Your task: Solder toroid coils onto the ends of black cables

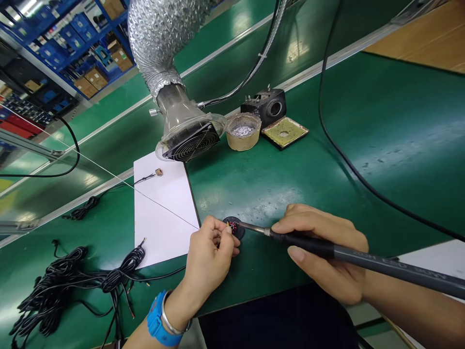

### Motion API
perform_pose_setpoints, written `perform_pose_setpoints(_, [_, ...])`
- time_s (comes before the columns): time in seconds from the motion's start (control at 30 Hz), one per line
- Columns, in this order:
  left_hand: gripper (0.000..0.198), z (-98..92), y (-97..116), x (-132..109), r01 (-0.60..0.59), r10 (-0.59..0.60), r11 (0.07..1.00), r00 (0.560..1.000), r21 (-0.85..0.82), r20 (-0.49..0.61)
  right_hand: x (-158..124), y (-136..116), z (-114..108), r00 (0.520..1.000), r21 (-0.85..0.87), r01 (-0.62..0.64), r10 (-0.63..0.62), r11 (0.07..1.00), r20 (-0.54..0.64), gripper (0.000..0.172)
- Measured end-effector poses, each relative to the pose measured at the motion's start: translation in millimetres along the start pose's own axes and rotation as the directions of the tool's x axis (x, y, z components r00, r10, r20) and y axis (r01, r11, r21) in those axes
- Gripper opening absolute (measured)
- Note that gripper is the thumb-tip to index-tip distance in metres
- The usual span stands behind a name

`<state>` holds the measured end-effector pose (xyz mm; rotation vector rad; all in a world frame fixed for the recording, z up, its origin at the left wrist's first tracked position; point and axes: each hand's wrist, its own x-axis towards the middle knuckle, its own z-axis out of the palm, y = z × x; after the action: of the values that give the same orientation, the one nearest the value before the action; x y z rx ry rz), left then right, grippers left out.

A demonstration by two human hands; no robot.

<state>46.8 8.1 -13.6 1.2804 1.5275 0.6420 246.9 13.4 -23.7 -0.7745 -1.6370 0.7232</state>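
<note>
My right hand [327, 247] grips a soldering iron [305, 242] by its dark handle, pointing left. The iron's tip reaches the face of a small round black part [238, 231] that bears short red wires, on the green bench. At the part's left side my left hand [212, 249] is closed in a pinch. A thin solder wire [145, 195] runs taut from the upper left into its fingers. A yellow wire end [227, 224] shows at the fingertips, and a black cable [167, 276] leads under this hand. The fingers hide part of the round part.
A fume extractor hood [192, 131] hangs over the bench. Behind stand a solder pot [243, 132], a yellow sponge tray [285, 131] and a black iron holder [271, 104]. Bundled black cables [58, 286] lie left, beside a white board [163, 213]. The iron's black cord [345, 162] loops at right.
</note>
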Motion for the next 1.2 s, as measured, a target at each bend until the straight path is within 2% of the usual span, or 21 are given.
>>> perform_pose_setpoints(0.3, [0.023,-2.9,-2,-2,-0.016,0.015,0.999,1.000,0.042,0.027,5,5,-6,1.000,-0.059,0.020,-0.020,0.998,-0.005,0.022])
perform_pose_setpoints(0.5, [0.023,-7.7,-4,-4,-0.032,0.030,0.999,0.997,0.035,0.072,59,32,-30,0.987,-0.351,0.107,-0.141,0.930,-0.072,0.023])
perform_pose_setpoints(0.57, [0.022,-8.9,-3,-4,-0.030,0.025,0.998,0.996,0.049,0.086,77,48,-36,0.991,-0.444,0.051,-0.099,0.894,-0.087,0.030])
perform_pose_setpoints(0.63, [0.020,-9.8,-3,-4,-0.020,0.013,0.998,0.995,0.063,0.101,85,64,-39,0.997,-0.471,0.019,-0.049,0.882,-0.051,0.033])
perform_pose_setpoints(0.77, [0.016,-10.7,-3,-5,-0.004,-0.006,0.996,0.992,0.085,0.123,72,72,-25,0.997,-0.427,0.075,-0.067,0.901,0.035,0.029])
perform_pose_setpoints(0.9, [0.013,-11.2,-3,-5,-0.012,-0.003,0.994,0.990,0.112,0.139,45,51,3,0.975,-0.298,0.195,-0.153,0.934,0.160,0.017])
perform_pose_setpoints(1.03, [0.011,-11.6,-2,-5,-0.052,0.033,0.990,0.989,0.134,0.142,32,38,24,0.925,-0.083,0.243,-0.205,0.966,0.320,0.022])
perform_pose_setpoints(1.2, [0.008,-11.7,-3,-5,-0.070,0.050,0.987,0.989,0.144,0.137,28,45,32,0.899,0.021,0.253,-0.243,0.967,0.364,0.024])
